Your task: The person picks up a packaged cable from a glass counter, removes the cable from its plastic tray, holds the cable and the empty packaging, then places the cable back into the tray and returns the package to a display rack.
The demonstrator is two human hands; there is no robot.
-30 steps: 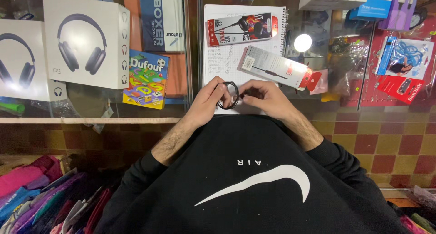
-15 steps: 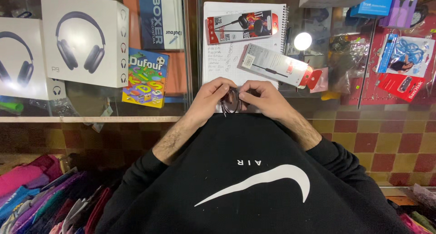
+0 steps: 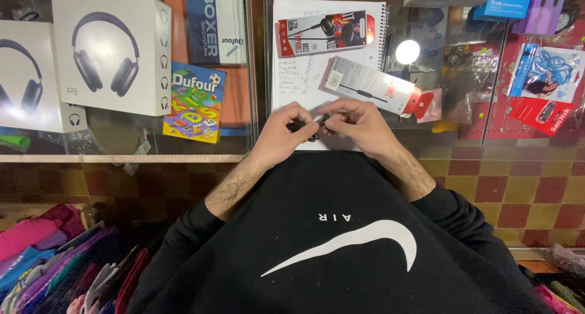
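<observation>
Far left of the left hand: two white cardboard boxes printed with grey over-ear headphones [image 3: 103, 52], under the glass top of the bench [image 3: 122, 157]. Nearer the hand, a small bright multicoloured box [image 3: 194, 102] lies below a dark blue box [image 3: 214, 23].

Left hand [image 3: 281, 137]: fingers curled in, thumb and fingertips pinched on one end of a small coil of thin black cable [image 3: 312, 124].

The cable sits between both hands, just above the bench's near edge, over a white spiral-bound notebook [image 3: 292, 76]. Much of it is hidden by fingers.

Right hand [image 3: 358, 126]: fingers bent and closed on the other end of the cable, fingertips almost meeting the left hand's.

Just beyond the right hand, a white and red flat earphone package [image 3: 372, 85] lies tilted on the notebook. Far right, red retail packets [image 3: 542, 107].
</observation>
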